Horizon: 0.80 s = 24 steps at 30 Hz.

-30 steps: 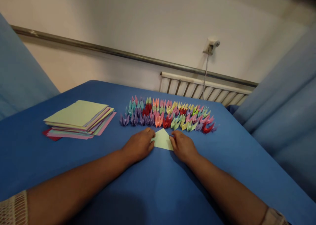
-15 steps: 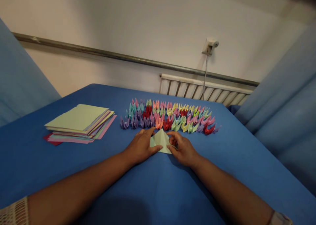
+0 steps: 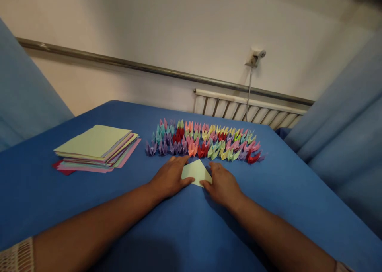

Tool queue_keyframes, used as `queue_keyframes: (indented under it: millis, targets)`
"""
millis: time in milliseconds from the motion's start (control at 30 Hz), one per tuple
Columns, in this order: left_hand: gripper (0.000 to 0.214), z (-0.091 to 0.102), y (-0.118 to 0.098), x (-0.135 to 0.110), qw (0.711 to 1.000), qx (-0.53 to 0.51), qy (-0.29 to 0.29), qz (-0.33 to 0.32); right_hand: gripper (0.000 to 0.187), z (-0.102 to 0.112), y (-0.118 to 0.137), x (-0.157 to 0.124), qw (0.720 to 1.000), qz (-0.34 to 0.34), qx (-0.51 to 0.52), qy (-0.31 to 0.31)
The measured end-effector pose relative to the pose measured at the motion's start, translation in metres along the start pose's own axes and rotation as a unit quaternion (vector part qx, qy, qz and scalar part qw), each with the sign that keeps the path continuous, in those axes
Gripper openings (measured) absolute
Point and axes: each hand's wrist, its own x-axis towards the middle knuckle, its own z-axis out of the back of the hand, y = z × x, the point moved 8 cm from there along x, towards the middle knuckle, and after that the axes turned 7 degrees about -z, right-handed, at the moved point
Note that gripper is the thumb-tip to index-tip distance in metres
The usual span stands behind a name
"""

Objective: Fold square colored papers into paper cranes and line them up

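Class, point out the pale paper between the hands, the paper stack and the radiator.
Pale paper [image 3: 197, 172]: head view, upper face.
Paper stack [image 3: 94, 141]: head view, top sheet.
Radiator [image 3: 232, 99]: head view, top rail.

No words, numbers, brands or signs can be read. The sheet, the stack and the cranes show plain colour; any marking on the socket is too small to make out.

Blue tabletop bearing paper
Stacked sheets left; rows of folded cranes far centre; pale-green paper nearer, centre.
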Motion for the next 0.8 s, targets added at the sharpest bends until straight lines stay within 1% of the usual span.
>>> queue_keyframes:
  millis: [133,267,367,500,600,800]
  targets:
    - [0.067,-0.002,0.002,0.001,1.000,0.008,0.002,-0.003,0.043,0.001,0.001,-0.003,0.998,-0.024,-0.037,0.033]
    - [0.066,-0.002,0.002,0.001,1.000,0.019,0.006,-0.011,0.041,-0.001,-0.006,0.003,0.996,-0.050,-0.042,0.060]
    - [0.065,-0.002,0.000,0.001,1.000,0.024,0.007,-0.018,0.037,-0.002,-0.005,0.005,0.996,-0.047,-0.041,0.067]
    - [0.064,-0.001,-0.003,0.001,0.999,0.029,0.006,-0.024,0.029,-0.001,0.004,0.000,0.997,-0.010,-0.055,0.061]
    - [0.064,0.000,-0.003,0.001,0.999,0.026,0.004,-0.026,0.021,-0.001,0.013,-0.005,0.997,0.034,-0.049,0.055]
    - [0.062,-0.002,0.001,0.001,0.999,0.001,-0.015,-0.031,0.013,0.002,0.029,-0.013,0.991,0.129,-0.027,0.038]
